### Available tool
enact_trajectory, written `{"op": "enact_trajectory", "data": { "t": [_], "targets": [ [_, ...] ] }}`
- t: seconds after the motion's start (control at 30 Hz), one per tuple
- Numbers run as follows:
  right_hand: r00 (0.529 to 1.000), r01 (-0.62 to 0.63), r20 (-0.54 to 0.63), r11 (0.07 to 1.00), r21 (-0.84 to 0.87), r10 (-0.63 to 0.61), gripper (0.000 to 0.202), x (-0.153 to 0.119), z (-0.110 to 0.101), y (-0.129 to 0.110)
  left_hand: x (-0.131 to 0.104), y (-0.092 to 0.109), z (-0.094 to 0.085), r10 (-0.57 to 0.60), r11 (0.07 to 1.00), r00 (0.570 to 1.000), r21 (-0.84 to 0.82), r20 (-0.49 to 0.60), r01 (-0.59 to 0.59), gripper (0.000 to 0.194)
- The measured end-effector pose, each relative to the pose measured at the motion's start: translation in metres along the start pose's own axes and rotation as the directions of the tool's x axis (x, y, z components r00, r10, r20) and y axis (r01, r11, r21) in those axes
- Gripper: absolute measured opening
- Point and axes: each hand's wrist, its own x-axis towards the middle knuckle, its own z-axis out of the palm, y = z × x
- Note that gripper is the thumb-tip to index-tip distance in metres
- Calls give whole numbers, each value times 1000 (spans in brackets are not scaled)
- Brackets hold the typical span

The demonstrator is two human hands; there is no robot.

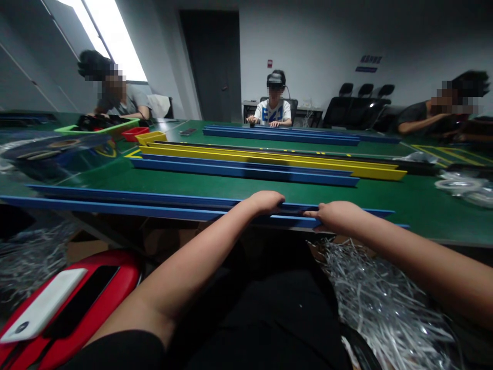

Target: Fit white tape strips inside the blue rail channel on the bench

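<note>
Along the near table edge lies a long blue channel (115, 201), open at the top, with a dark strip inside it. My left hand (268, 202) reaches down into the channel with its fingers curled; the fingertips and whatever they hold are hidden. Just to the right, my right hand (337, 215) is closed over the channel's front wall, one finger pointing left along the inside and the thumb low on the near side. A small gap separates the two hands.
Beyond lie another blue channel (246, 172), a yellow channel (269, 158) and more blue channels (281, 135). A green tray (131, 123), red bin (135, 134) and yellow bin (151, 137) stand left. Three people sit around the table (385, 192). Phones lie on a red stool (115, 280).
</note>
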Motion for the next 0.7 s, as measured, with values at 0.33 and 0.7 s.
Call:
{"op": "enact_trajectory", "data": {
  "t": [0.33, 0.7],
  "targets": [
    [997, 38, -70, 999, -2, -38, 52, 2, -1, -3, -9, -3, -5, 70, 997, 997, 18, -29, -70, 22],
    [964, 213, -168, 977, 12, -208, 54, 23, -48, -40, -90, -90, -11, -13, 999, 1000, -46, 11, 14, 24]
  ]
}}
